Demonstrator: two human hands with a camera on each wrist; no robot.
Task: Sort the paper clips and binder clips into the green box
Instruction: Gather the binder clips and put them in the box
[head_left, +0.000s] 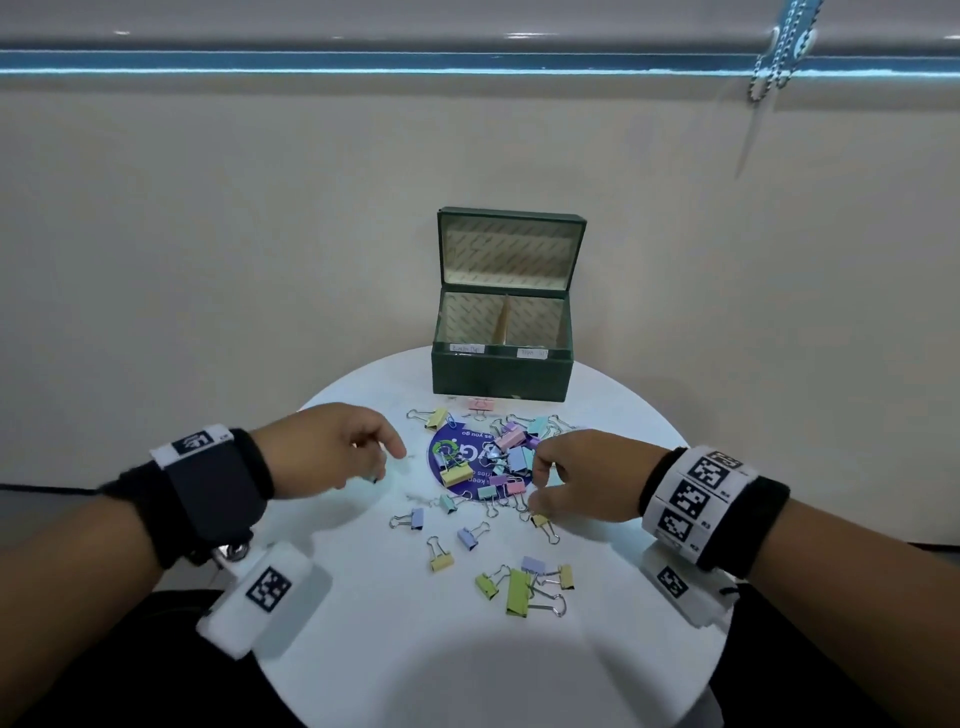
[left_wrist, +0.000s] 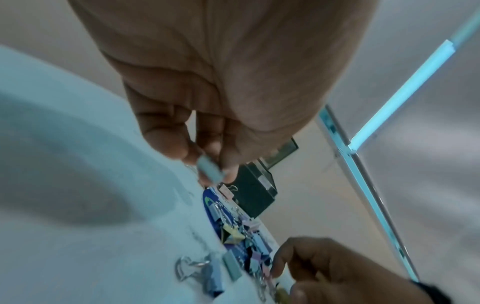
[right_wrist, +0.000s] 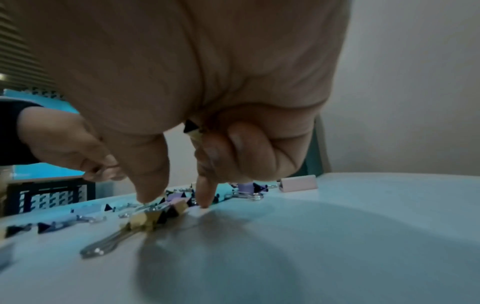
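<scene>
**Sorting barely begun: box looks empty, clips all over the table**

Nearest us, our two wrists hang over the near rim of the round table (head_left: 363, 649). Our left hand (head_left: 332, 449) is curled, pinching a pale blue binder clip (left_wrist: 209, 170) between thumb and fingertips, just above the tabletop. Our right hand (head_left: 582, 480) reaches thumb and forefinger down into the pile, while its curled back fingers seem to keep a clip (right_wrist: 193, 131) tucked against the palm (we can't tell how firmly).

The green box (head_left: 501, 369) stands open at the far edge, well apart from both hands, its two labelled compartments split by a divider; what we see of the insides shows no clips, though the floor is hidden.

We judge almost everything is left: binder clips (head_left: 506, 454) heap on the blue disc (head_left: 441, 452) and scatter toward us, with thin paper clips (head_left: 421, 496) faint among them.
</scene>
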